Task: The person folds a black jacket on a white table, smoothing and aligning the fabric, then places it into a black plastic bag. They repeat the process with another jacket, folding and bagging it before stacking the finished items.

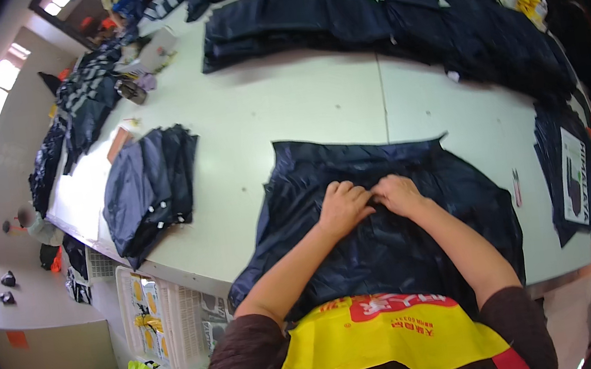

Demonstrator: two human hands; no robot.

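Observation:
A dark navy, shiny garment (386,247) lies spread on the pale table in front of me, its near part hanging over the edge against my yellow apron. Near its upper middle, my left hand (345,206) has its fingers curled and pressed into the cloth. Close beside it, my right hand (398,195) pinches the same fabric, with the fingertips of both hands almost meeting. Whatever small detail lies between the fingertips is hidden. Along its far edge the garment shows a straight band of cloth.
A folded dark stack (150,188) lies to the left, and a long row of dark folded pieces (289,25) spans the far side. Small red-handled snips (517,189) rest at the right, near a dark pile with a white printed panel (574,174). White crates (179,319) stand below the left edge.

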